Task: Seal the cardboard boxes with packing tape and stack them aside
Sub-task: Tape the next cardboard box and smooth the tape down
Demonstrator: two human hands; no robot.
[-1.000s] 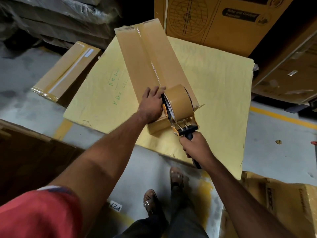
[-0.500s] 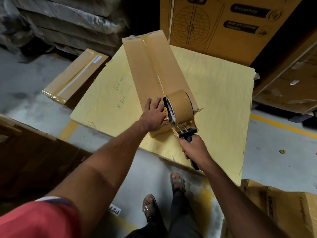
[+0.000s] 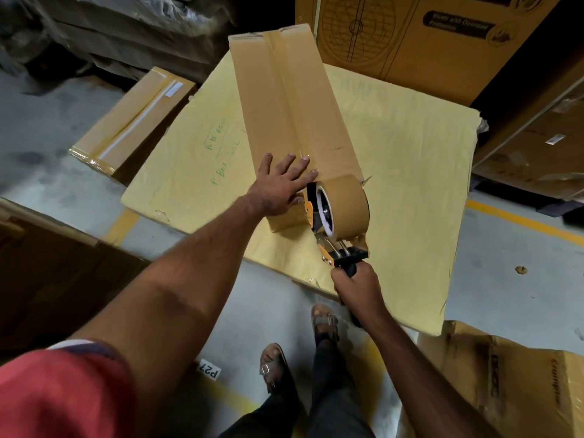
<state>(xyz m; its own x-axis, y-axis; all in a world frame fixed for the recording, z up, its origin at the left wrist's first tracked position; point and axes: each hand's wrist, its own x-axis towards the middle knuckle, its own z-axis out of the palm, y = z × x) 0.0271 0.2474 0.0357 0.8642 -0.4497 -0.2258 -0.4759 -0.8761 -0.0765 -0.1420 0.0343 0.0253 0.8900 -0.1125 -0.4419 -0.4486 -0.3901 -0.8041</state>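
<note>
A long brown cardboard box (image 3: 286, 99) lies on a yellow sheet (image 3: 395, 172), with a strip of brown tape running down its top seam. My left hand (image 3: 281, 186) lies flat on the box's near end, fingers spread and pressing the tape down. My right hand (image 3: 358, 287) grips the black handle of a tape dispenser (image 3: 339, 210). The dispenser's brown roll sits at the box's near right corner, just right of my left hand.
A second taped box (image 3: 132, 121) lies on the concrete floor to the left. Large printed cartons (image 3: 410, 36) stand behind the sheet, and more cartons (image 3: 512, 377) sit at lower right. A dark crate edge (image 3: 63, 270) is at left. My sandalled feet (image 3: 297, 349) stand by the sheet's near edge.
My left hand has spread its fingers flat and slid slightly up along the taped seam. The dispenser has stayed at the box's near end.
</note>
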